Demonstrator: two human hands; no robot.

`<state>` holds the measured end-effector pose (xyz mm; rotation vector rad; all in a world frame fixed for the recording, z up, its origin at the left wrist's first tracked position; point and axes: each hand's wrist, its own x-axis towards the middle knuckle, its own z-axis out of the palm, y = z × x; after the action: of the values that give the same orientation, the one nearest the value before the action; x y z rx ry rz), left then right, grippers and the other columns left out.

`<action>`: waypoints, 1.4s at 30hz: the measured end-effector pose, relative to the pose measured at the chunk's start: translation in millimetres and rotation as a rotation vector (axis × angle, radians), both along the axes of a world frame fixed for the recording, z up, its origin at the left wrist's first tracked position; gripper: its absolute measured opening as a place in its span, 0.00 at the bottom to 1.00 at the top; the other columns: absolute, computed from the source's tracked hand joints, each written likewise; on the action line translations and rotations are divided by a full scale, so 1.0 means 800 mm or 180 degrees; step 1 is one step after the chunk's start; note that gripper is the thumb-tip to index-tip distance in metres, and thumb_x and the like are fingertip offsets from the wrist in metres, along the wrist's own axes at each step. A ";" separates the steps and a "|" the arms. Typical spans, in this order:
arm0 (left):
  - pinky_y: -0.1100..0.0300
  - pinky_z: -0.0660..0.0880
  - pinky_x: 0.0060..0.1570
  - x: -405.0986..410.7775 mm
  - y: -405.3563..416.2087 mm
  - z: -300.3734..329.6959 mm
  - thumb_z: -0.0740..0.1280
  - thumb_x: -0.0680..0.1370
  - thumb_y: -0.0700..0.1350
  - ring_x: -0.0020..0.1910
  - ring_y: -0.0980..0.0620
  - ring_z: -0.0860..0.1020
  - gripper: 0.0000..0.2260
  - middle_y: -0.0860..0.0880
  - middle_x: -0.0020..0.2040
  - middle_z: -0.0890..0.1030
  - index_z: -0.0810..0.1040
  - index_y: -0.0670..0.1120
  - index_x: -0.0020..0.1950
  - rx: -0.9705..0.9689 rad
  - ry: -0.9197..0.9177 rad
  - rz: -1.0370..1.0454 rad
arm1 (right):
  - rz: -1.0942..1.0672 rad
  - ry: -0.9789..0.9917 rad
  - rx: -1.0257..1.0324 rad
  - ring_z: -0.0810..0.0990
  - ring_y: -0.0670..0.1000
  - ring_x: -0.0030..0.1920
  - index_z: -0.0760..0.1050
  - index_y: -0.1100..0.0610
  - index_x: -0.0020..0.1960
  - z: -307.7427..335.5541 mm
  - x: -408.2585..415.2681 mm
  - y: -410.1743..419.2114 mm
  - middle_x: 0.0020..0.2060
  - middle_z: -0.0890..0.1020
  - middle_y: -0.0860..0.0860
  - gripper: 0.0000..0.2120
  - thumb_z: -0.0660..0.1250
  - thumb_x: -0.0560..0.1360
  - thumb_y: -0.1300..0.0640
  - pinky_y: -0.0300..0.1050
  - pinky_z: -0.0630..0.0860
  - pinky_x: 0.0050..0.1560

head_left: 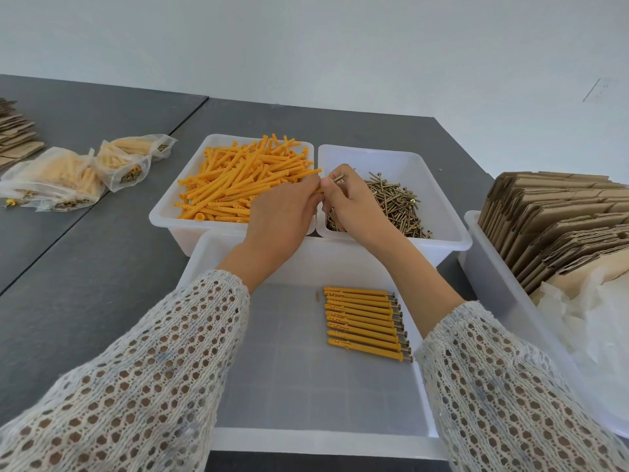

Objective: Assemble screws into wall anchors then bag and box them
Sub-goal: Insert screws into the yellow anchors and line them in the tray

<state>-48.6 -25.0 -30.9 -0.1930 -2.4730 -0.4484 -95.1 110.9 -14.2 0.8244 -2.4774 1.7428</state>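
I'm mid-assembly: my left hand (282, 212) pinches an orange anchor (318, 190) over the bins while my right hand (354, 202) grips a screw (338, 179) at its mouth, which I judge needs pushing in next.

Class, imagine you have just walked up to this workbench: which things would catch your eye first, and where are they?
The heap of orange wall anchors fills the far-left bin, beside a bin of brass-coloured screws. Between them the left hand and right hand join an anchor and a screw. A neat row of finished anchors lies in the near tray.
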 end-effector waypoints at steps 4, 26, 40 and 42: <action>0.49 0.74 0.33 0.000 -0.002 -0.001 0.54 0.86 0.48 0.36 0.51 0.78 0.12 0.52 0.41 0.82 0.75 0.47 0.58 0.0176 0.0092 -0.0061 | -0.0044 0.0066 -0.0218 0.67 0.43 0.25 0.66 0.58 0.48 -0.001 0.006 -0.003 0.32 0.76 0.50 0.12 0.58 0.83 0.49 0.36 0.65 0.26; 0.58 0.60 0.32 0.089 0.118 -0.020 0.62 0.79 0.51 0.33 0.48 0.65 0.13 0.52 0.30 0.64 0.68 0.48 0.37 -0.1654 -0.1454 -0.2030 | -0.1821 -0.2026 -0.1863 0.64 0.46 0.19 0.73 0.57 0.39 -0.002 -0.052 0.046 0.25 0.71 0.50 0.12 0.53 0.76 0.66 0.36 0.64 0.25; 0.60 0.56 0.28 0.089 0.131 -0.039 0.69 0.76 0.56 0.29 0.50 0.65 0.20 0.53 0.29 0.62 0.62 0.48 0.35 -0.1835 -0.1270 -0.2130 | -0.1789 -0.1891 -0.1566 0.66 0.46 0.20 0.74 0.58 0.40 -0.005 -0.054 0.043 0.26 0.73 0.50 0.14 0.53 0.76 0.66 0.36 0.66 0.24; 0.59 0.56 0.28 0.086 0.130 -0.040 0.69 0.76 0.59 0.29 0.49 0.64 0.20 0.54 0.29 0.63 0.63 0.49 0.37 -0.1813 -0.1254 -0.2066 | -0.1780 -0.1879 -0.1557 0.66 0.46 0.21 0.74 0.58 0.40 -0.005 -0.054 0.043 0.26 0.73 0.50 0.14 0.53 0.76 0.66 0.36 0.66 0.24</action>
<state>20.6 79.3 -62.7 -1.2658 -2.8279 -0.0119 -138.5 145.3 -18.2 -0.4333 -2.0336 2.3868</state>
